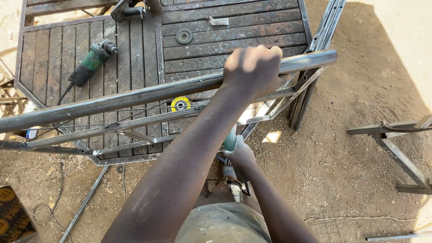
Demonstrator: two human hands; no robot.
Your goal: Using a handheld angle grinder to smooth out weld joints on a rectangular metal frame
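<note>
My left hand (252,69) is closed around a long square steel tube (112,101), the top rail of a welded frame that runs from the left edge to the upper right. Lower down, close to my body, my right hand (242,155) grips the green handle of a power tool (230,140). Most of that tool is hidden behind my left forearm. Thinner bars of the same frame (135,123) run below the top rail.
A dark ribbed metal gate panel (225,27) lies flat on the sandy ground, with a green angle grinder (92,60), a grey disc (183,36) and a yellow-labelled disc (180,104) on it. A steel stand (396,148) is at right, a cardboard box (11,216) at bottom left.
</note>
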